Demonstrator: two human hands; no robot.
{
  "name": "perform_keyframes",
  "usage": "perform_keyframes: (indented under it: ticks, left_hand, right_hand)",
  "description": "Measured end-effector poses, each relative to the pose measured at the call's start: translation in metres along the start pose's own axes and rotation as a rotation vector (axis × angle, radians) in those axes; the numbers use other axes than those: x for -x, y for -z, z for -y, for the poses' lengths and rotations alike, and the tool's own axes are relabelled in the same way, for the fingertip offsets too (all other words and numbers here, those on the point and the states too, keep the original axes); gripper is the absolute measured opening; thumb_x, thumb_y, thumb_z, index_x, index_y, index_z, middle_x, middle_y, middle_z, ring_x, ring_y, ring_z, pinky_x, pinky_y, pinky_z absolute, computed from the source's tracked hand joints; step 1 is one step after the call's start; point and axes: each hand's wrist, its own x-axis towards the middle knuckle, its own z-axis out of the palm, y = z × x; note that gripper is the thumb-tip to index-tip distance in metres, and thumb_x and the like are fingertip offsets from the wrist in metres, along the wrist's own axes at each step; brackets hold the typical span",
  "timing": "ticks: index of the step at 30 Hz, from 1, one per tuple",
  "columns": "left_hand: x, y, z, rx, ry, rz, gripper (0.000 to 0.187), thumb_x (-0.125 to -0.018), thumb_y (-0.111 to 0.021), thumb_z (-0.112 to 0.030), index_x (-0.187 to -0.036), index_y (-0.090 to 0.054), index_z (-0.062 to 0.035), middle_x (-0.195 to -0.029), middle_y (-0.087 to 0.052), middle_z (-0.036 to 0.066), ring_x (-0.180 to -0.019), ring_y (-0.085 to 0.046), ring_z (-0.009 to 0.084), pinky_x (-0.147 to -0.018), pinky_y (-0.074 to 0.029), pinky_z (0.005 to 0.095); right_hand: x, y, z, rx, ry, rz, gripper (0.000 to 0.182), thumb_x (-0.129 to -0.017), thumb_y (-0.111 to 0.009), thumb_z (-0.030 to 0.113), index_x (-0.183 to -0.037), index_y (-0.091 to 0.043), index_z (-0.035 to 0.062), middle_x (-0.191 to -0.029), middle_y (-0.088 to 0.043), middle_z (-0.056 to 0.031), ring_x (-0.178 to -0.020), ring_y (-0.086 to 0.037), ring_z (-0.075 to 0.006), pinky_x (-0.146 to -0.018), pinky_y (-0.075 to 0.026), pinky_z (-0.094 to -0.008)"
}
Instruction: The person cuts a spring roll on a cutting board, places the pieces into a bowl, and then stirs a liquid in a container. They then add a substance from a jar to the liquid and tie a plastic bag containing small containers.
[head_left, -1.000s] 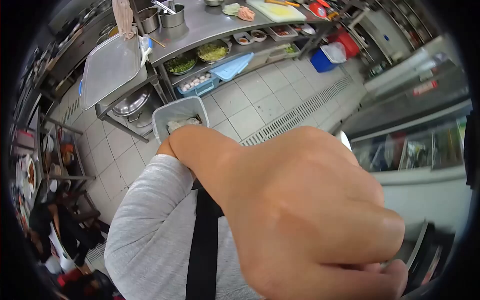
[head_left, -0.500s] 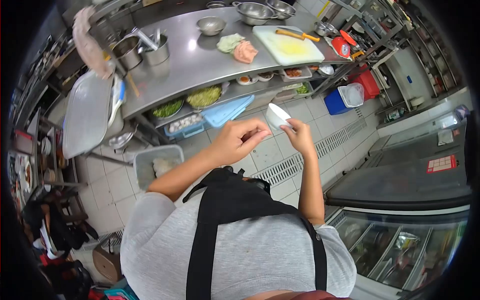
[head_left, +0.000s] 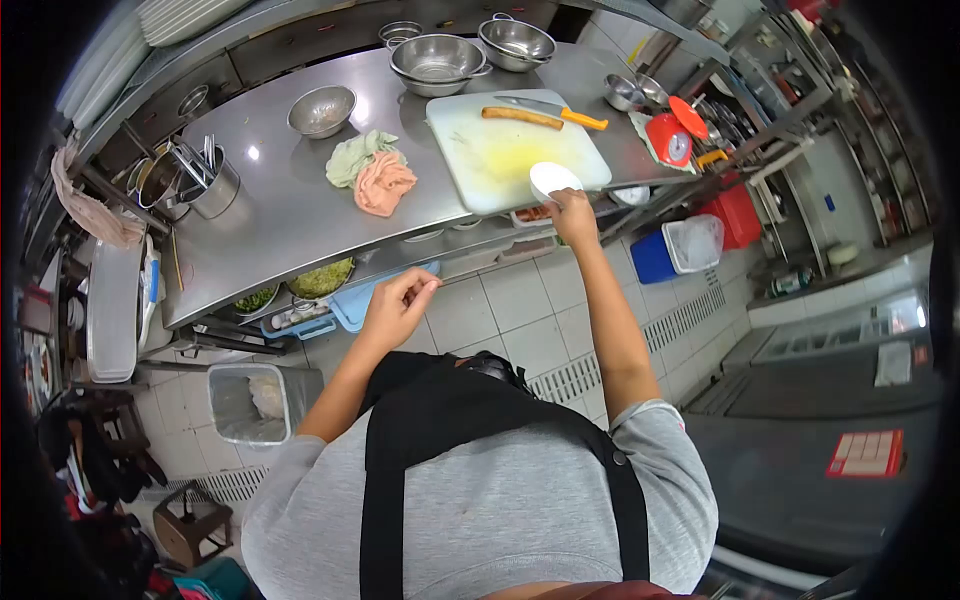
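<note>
My right hand (head_left: 573,215) grips a small white bowl (head_left: 556,181) by its rim, over the near edge of the white cutting board (head_left: 475,165). The bowl is tilted, with its pale inside showing. My left hand (head_left: 397,303) hangs in front of the counter with its fingers curled in toward the thumb; whether anything small is between them is hidden. On the board lie a knife with a yellow handle (head_left: 585,120) and a long brown stick-shaped piece (head_left: 522,117), with a yellow stain beside them.
On the steel counter (head_left: 270,215) are green and pink cloths (head_left: 385,187), a steel bowl (head_left: 322,111), colanders (head_left: 438,62), a utensil pot (head_left: 214,190) and a red scale (head_left: 672,142). Below stand a grey bin (head_left: 250,405) and a blue bin (head_left: 660,255). A dark fridge (head_left: 800,450) is at right.
My right hand has carried the bowl forward from above the floor to the board's edge. My left hand has moved away from the bowl, to the left. The view has shifted towards the counter.
</note>
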Motion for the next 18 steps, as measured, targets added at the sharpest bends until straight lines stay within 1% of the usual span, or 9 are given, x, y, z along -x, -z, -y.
perform_keyframes:
  ticks: [5,6,7,10,11,13,14,16,18]
  left_hand:
    - [-0.036,-0.049,0.012,0.022,0.135,-0.214,0.012,-0.089,-0.059,-0.013,-0.087,-0.064,-0.0021,-0.057,-0.048,-0.003,-0.051,-0.04,0.0025,-0.047,-0.033,0.0199]
    - [-0.045,-0.056,0.014,-0.004,0.165,-0.233,0.013,-0.09,-0.059,-0.013,-0.087,-0.064,-0.0019,-0.057,-0.049,-0.004,-0.051,-0.04,0.002,-0.047,-0.033,0.0193]
    - [-0.053,-0.061,0.016,-0.006,0.177,-0.244,0.013,-0.09,-0.059,-0.013,-0.087,-0.064,-0.0019,-0.057,-0.049,-0.004,-0.051,-0.04,0.002,-0.047,-0.033,0.0193]
    - [-0.086,-0.07,0.027,-0.015,0.288,-0.228,0.014,-0.091,-0.057,-0.015,-0.089,-0.064,-0.0025,-0.062,-0.054,-0.001,-0.058,-0.049,0.0035,-0.052,-0.037,0.0196]
    - [-0.102,-0.072,0.036,-0.024,0.291,-0.232,0.014,-0.091,-0.057,-0.015,-0.089,-0.064,-0.0025,-0.062,-0.054,-0.001,-0.058,-0.049,0.0035,-0.052,-0.037,0.0196]
    - [-0.138,-0.074,0.056,0.018,0.234,-0.217,0.016,-0.091,-0.058,-0.015,-0.087,-0.063,-0.0011,-0.059,-0.052,-0.001,-0.054,-0.045,0.0045,-0.05,-0.038,0.0208]
    - [-0.161,-0.077,0.067,0.045,0.209,-0.198,0.016,-0.09,-0.059,-0.017,-0.09,-0.063,-0.0015,-0.059,-0.054,0.003,-0.052,-0.048,0.0096,-0.051,-0.04,0.0233]
    - [-0.217,-0.087,0.085,-0.168,0.119,-0.149,0.016,-0.087,-0.062,-0.019,-0.093,-0.064,-0.0034,-0.065,-0.058,0.007,-0.058,-0.055,0.018,-0.056,-0.045,0.0284]
    - [-0.281,-0.098,0.091,-0.405,-0.182,-0.152,0.02,-0.081,-0.065,-0.018,-0.098,-0.063,-0.0066,-0.081,-0.061,0.01,-0.077,-0.059,0.0261,-0.069,-0.047,0.0345]
  right_hand:
    - [-0.071,-0.037,-0.066,0.023,0.166,0.05,0.015,-0.076,-0.067,0.012,-0.088,-0.069,0.0042,-0.09,-0.065,-0.0127,-0.091,-0.057,-0.0339,-0.08,-0.047,-0.0392]
    - [-0.083,-0.045,-0.073,0.01,0.156,0.098,0.014,-0.075,-0.069,0.016,-0.087,-0.071,0.0088,-0.094,-0.064,-0.0083,-0.097,-0.055,-0.0311,-0.089,-0.044,-0.0444]
    - [-0.091,-0.05,-0.081,0.002,0.165,0.109,0.014,-0.075,-0.069,0.016,-0.087,-0.071,0.0088,-0.094,-0.064,-0.0083,-0.097,-0.055,-0.0311,-0.089,-0.044,-0.0444]
    - [-0.115,-0.034,-0.088,0.13,0.281,0.164,0.01,-0.076,-0.067,0.019,-0.083,-0.072,0.0155,-0.108,-0.058,-0.0059,-0.111,-0.047,-0.0284,-0.102,-0.025,-0.0644]
    - [-0.132,-0.032,-0.092,0.12,0.283,0.163,0.01,-0.076,-0.067,0.019,-0.083,-0.072,0.0155,-0.108,-0.058,-0.0059,-0.111,-0.047,-0.0284,-0.102,-0.025,-0.0644]
    - [-0.159,-0.032,-0.116,0.062,0.283,0.059,0.011,-0.077,-0.067,0.022,-0.084,-0.072,0.0169,-0.111,-0.056,-0.01,-0.112,-0.046,-0.0302,-0.103,-0.024,-0.0622]
    - [-0.179,-0.04,-0.139,-0.056,0.182,0.043,0.016,-0.078,-0.066,0.024,-0.092,-0.071,0.0165,-0.114,-0.055,-0.0112,-0.116,-0.045,-0.0305,-0.104,-0.021,-0.0627]
    - [-0.213,-0.064,-0.193,-0.167,0.079,0.036,0.023,-0.079,-0.065,0.026,-0.099,-0.069,0.0161,-0.117,-0.054,-0.0125,-0.119,-0.043,-0.0309,-0.105,-0.019,-0.0631]
    - [-0.238,-0.087,-0.233,0.074,0.106,-0.095,0.037,-0.084,-0.06,0.031,-0.116,-0.06,0.0129,-0.123,-0.053,-0.0132,-0.123,-0.041,-0.0309,-0.106,-0.018,-0.0622]
